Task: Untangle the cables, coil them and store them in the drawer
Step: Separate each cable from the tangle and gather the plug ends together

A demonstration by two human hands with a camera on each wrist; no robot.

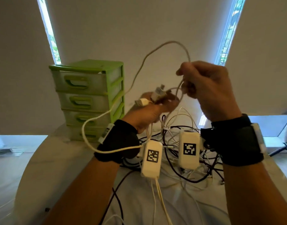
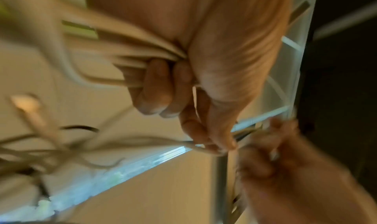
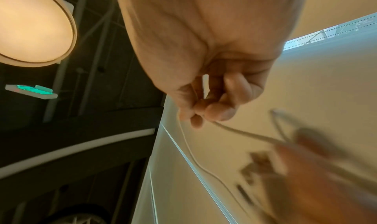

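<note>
A cream cable (image 1: 140,65) arcs high above the table, looping from one hand to the other. My left hand (image 1: 153,109) grips a bunch of its strands and plug ends (image 1: 157,93); in the left wrist view its fingers (image 2: 159,88) curl round the cable strands (image 2: 130,50). My right hand (image 1: 206,83), raised beside it, pinches the same cable, and the right wrist view shows thumb and fingertips (image 3: 204,111) closed on the thin cable (image 3: 240,132). A tangle of black and white cables (image 1: 185,161) lies on the table below both hands.
A green drawer unit (image 1: 89,98) with several closed translucent drawers stands at the back left of the round white table (image 1: 47,168). Loose cables trail toward the near edge. Blinds and narrow window strips are behind.
</note>
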